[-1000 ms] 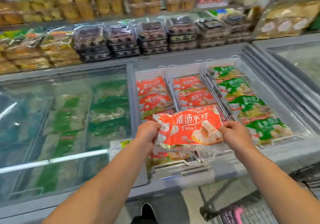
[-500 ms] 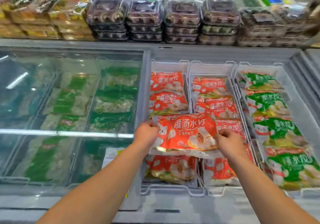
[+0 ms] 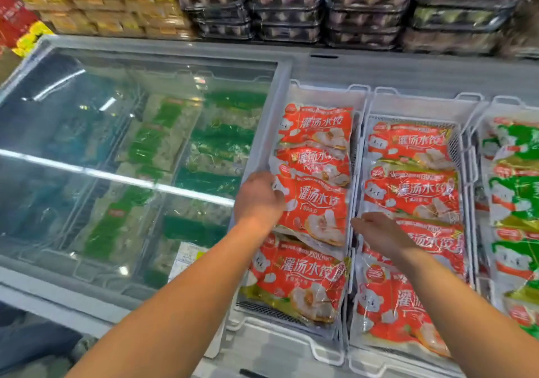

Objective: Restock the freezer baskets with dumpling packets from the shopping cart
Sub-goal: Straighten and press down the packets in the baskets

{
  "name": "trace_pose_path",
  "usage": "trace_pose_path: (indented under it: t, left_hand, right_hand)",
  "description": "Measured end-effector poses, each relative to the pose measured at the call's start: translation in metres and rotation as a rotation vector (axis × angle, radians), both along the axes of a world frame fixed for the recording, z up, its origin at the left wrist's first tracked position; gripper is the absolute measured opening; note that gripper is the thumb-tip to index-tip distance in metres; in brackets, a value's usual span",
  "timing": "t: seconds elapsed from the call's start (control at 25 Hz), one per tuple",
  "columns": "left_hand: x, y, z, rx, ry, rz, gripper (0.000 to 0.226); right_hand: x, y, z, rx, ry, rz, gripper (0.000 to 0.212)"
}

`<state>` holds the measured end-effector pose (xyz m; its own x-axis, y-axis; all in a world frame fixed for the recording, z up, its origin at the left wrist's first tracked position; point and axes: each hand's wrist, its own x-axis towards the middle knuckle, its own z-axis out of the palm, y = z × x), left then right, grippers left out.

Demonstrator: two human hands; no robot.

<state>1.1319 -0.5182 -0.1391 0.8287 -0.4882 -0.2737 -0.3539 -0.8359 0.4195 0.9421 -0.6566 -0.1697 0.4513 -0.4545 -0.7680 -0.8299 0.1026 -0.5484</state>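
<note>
Laying a red dumpling packet [image 3: 316,205] into the left-hand freezer basket [image 3: 323,97].
Curled around the packet's left edge, the left hand [image 3: 258,198] grips it as it lies third in the row, overlapping the packets before and behind. Hovering just right of it over the neighbouring basket [image 3: 420,107], the right hand [image 3: 376,231] has relaxed fingers and holds nothing.

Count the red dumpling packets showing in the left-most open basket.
4: top packet at the far end, second packet below, third packet under the left hand, fourth packet nearest. More may lie underneath.
</note>
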Motion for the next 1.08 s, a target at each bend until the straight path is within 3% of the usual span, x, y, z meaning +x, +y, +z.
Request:
trace_pose_path:
  t: [0.08, 0.4, 0.48, 0.68, 0.88, 1.08]
  left_hand:
    - [-0.013, 0.003, -0.003, -0.047, 0.039, -0.046, 0.021]
    - [-0.035, 0.043, -0.071, -0.008, 0.279, -0.273, 0.032]
    - [-0.048, 0.063, -0.102, 0.098, 0.321, -0.353, 0.039]
    - [-0.073, 0.097, -0.166, 0.379, 0.184, -0.570, 0.094]
    - [-0.089, 0.093, -0.178, 0.448, 0.238, -0.532, 0.103]
    - [-0.093, 0.109, -0.186, 0.530, 0.210, -0.452, 0.108]
  right_hand:
    - [0.002, -0.003, -0.007, -0.039, 0.022, 0.068, 0.063]
    - [0.006, 0.036, -0.044, -0.229, -0.035, 0.248, 0.046]
    - [0.000, 0.063, -0.060, -0.294, -0.014, 0.356, 0.042]
    - [-0.011, 0.117, -0.102, -0.458, 0.141, 0.739, 0.074]
    - [-0.018, 0.130, -0.129, -0.573, 0.242, 0.858, 0.095]
    - [-0.013, 0.119, -0.135, -0.518, 0.103, 0.961, 0.107]
